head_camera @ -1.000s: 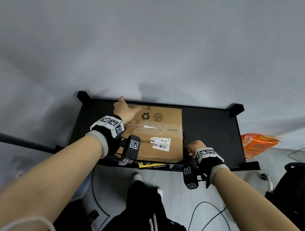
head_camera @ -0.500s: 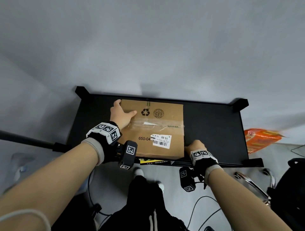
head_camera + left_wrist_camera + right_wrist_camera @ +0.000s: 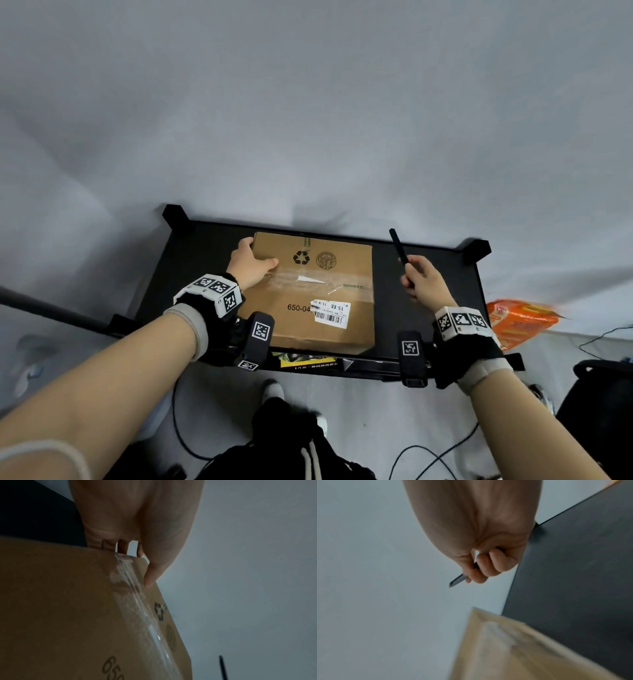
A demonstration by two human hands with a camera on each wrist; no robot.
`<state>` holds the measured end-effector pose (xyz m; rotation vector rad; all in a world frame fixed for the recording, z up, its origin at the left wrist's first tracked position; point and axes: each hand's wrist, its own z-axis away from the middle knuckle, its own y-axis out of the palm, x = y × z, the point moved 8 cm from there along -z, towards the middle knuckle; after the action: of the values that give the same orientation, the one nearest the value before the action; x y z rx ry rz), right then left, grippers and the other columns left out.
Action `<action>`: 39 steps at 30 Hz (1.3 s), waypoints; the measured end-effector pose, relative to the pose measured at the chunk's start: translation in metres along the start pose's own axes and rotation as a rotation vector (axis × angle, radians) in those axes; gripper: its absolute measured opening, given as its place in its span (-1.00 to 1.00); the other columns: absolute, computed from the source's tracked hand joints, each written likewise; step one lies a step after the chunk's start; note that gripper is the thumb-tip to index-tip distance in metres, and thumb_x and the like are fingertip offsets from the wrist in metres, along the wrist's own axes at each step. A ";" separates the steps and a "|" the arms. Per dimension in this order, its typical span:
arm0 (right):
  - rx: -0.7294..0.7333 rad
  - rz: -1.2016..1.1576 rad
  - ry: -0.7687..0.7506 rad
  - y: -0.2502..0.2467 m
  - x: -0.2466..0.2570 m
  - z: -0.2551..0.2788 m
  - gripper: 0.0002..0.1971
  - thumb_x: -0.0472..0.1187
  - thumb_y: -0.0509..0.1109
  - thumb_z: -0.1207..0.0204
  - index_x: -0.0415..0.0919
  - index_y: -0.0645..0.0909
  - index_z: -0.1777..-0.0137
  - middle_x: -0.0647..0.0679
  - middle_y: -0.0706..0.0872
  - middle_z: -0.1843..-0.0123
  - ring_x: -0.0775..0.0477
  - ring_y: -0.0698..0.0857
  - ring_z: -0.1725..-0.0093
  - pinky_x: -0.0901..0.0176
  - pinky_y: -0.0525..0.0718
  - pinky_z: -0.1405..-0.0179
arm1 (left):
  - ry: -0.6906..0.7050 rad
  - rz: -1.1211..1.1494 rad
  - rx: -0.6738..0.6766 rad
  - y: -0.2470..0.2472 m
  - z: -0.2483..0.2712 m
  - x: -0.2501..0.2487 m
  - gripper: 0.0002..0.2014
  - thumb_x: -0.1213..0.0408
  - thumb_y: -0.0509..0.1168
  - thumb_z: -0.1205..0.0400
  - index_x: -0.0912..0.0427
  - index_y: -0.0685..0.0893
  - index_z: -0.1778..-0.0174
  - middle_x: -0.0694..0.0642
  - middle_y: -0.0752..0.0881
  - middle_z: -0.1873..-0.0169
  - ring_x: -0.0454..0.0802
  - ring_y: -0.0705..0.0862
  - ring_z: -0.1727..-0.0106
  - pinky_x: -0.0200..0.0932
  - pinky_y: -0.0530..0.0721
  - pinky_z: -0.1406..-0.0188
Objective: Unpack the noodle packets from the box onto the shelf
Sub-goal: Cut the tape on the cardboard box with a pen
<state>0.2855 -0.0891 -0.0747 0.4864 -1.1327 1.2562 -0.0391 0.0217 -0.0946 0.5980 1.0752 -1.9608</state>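
A taped, closed cardboard box (image 3: pixel 322 291) (image 3: pixel 68 615) (image 3: pixel 513 649) with a barcode label lies on the black shelf top (image 3: pixel 421 305). My left hand (image 3: pixel 248 265) (image 3: pixel 135 536) grips the box's far left corner, fingers curled over the side and thumb on top beside the clear tape (image 3: pixel 142 615). My right hand (image 3: pixel 423 282) (image 3: pixel 488 561) is raised to the right of the box and holds a thin black cutter (image 3: pixel 399 246) (image 3: pixel 458 580) that points up and away. No noodle packets inside the box are visible.
An orange packet (image 3: pixel 520 320) lies on the floor to the right of the shelf. A yellow-and-black item (image 3: pixel 308 359) shows under the shelf's front edge. Cables (image 3: pixel 428 455) and a dark chair (image 3: pixel 603 411) stand near my feet. A grey wall (image 3: pixel 308 102) rises behind the shelf.
My right hand has left the box's near right corner and risen to the right with a black cutter in it. The left hand has slid further onto the far left corner.
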 end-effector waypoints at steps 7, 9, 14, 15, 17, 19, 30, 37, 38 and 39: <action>0.351 -0.095 -0.030 0.056 0.048 0.019 -0.75 -0.35 0.01 -0.70 -0.10 0.52 -0.06 -0.03 0.39 0.37 0.22 0.27 0.62 0.48 0.24 0.70 | -0.165 -0.023 0.183 -0.009 0.013 0.028 -0.05 0.24 0.54 -0.41 0.16 0.09 -0.63 0.23 0.46 -0.47 0.22 0.53 -0.40 0.24 0.57 -0.32; 0.425 -0.054 -0.059 0.072 0.052 0.026 -0.73 -0.38 0.01 -0.70 -0.16 0.54 -0.02 -0.04 0.41 0.37 0.24 0.29 0.64 0.48 0.24 0.70 | -0.211 -0.070 0.272 -0.009 0.019 0.037 -0.11 0.22 0.56 -0.39 0.15 0.21 -0.58 0.21 0.55 -0.39 0.21 0.60 -0.32 0.25 0.62 -0.23; 0.543 0.157 -0.149 0.104 0.049 0.038 -0.77 -0.29 0.06 -0.70 -0.16 0.56 0.01 0.00 0.49 0.42 0.22 0.31 0.66 0.42 0.24 0.71 | -0.252 -0.196 0.466 -0.005 0.032 0.054 -0.37 0.06 0.61 -0.23 0.11 0.61 -0.20 0.14 0.76 -0.14 0.19 0.73 -0.14 0.25 0.63 -0.26; 0.554 0.178 -0.153 0.109 0.048 0.040 -0.78 -0.27 0.06 -0.70 -0.16 0.55 0.03 0.02 0.50 0.44 0.22 0.30 0.67 0.42 0.23 0.72 | -0.256 -0.202 0.476 -0.006 0.032 0.058 -0.31 0.03 0.63 -0.15 0.13 0.63 -0.20 0.14 0.77 -0.12 0.19 0.75 -0.12 0.25 0.66 -0.23; 0.561 0.189 -0.160 0.118 0.048 0.043 -0.78 -0.25 0.09 -0.70 -0.17 0.55 0.09 0.01 0.48 0.48 0.22 0.30 0.69 0.42 0.22 0.75 | -0.258 -0.228 0.486 -0.007 0.035 0.061 -0.24 -0.04 0.64 -0.08 0.16 0.64 -0.20 0.16 0.77 -0.11 0.20 0.75 -0.12 0.25 0.69 -0.19; 0.547 0.189 -0.171 0.124 0.050 0.044 -0.77 -0.23 0.10 -0.69 -0.19 0.53 0.14 0.00 0.43 0.53 0.23 0.29 0.71 0.44 0.22 0.77 | -0.267 -0.233 0.497 -0.008 0.040 0.062 -0.28 -0.05 0.62 -0.16 0.18 0.64 -0.20 0.21 0.76 -0.12 0.25 0.75 -0.11 0.26 0.68 -0.19; 0.407 0.345 -0.297 0.135 0.054 0.032 -0.72 -0.12 0.19 -0.66 -0.14 0.57 0.26 0.16 0.37 0.62 0.24 0.33 0.68 0.48 0.30 0.56 | -0.269 -0.279 0.563 -0.011 0.041 0.062 -0.37 -0.11 0.59 -0.22 0.12 0.65 -0.13 0.16 0.80 -0.06 0.18 0.80 -0.04 0.10 0.70 -0.19; 0.392 0.800 -0.446 0.154 0.064 0.033 -0.77 -0.05 0.24 -0.62 -0.01 0.69 -0.13 0.26 0.65 0.24 0.24 0.56 0.32 0.37 0.41 0.36 | -0.328 -0.079 0.649 -0.006 0.042 0.062 -0.49 0.14 0.51 -0.45 0.28 0.60 -0.25 0.26 0.79 -0.01 0.15 0.81 0.14 0.02 0.79 0.10; 0.365 0.838 -0.451 0.155 0.066 0.031 -0.76 -0.02 0.24 -0.60 0.01 0.70 -0.13 0.23 0.71 0.15 0.20 0.59 0.26 0.38 0.42 0.35 | -0.329 -0.064 0.649 -0.006 0.041 0.061 -0.52 0.11 0.48 -0.47 0.28 0.60 -0.24 0.25 0.79 0.03 0.13 0.82 0.21 -0.02 0.79 0.21; 0.344 0.861 -0.453 0.155 0.067 0.030 -0.75 0.01 0.25 -0.59 0.03 0.71 -0.13 0.18 0.75 0.05 0.16 0.61 0.19 0.36 0.44 0.32 | -0.332 -0.058 0.639 -0.006 0.039 0.060 -0.53 0.09 0.45 -0.50 0.28 0.60 -0.24 0.25 0.78 0.06 0.10 0.82 0.28 -0.09 0.77 0.37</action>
<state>0.1254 -0.0335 -0.0471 0.5782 -1.5966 2.1868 -0.0794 -0.0353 -0.1138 0.5406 0.2514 -2.3546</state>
